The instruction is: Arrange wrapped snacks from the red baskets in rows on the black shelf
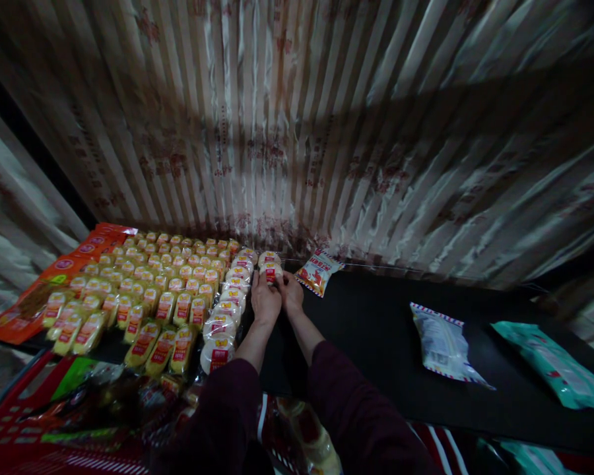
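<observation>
Both my hands meet at the far middle of a black table (pixel 376 343). My left hand (pixel 265 298) and my right hand (pixel 292 292) together grip a round wrapped cake (pixel 271 271) with a red label. It sits just behind another round cake (pixel 268 257), starting a second column. Left of them runs a column of round white cakes (pixel 224 315) toward me. Further left lie several rows of small yellow wrapped snacks (pixel 143 290).
Orange packets (pixel 54 274) lie along the far left. A red-and-white snack bag (pixel 318 270) sits right of my hands, a white bag (pixel 443 343) and a teal bag (pixel 554 369) further right. A red basket (pixel 24 429) of goods stands below left. Striped curtain behind.
</observation>
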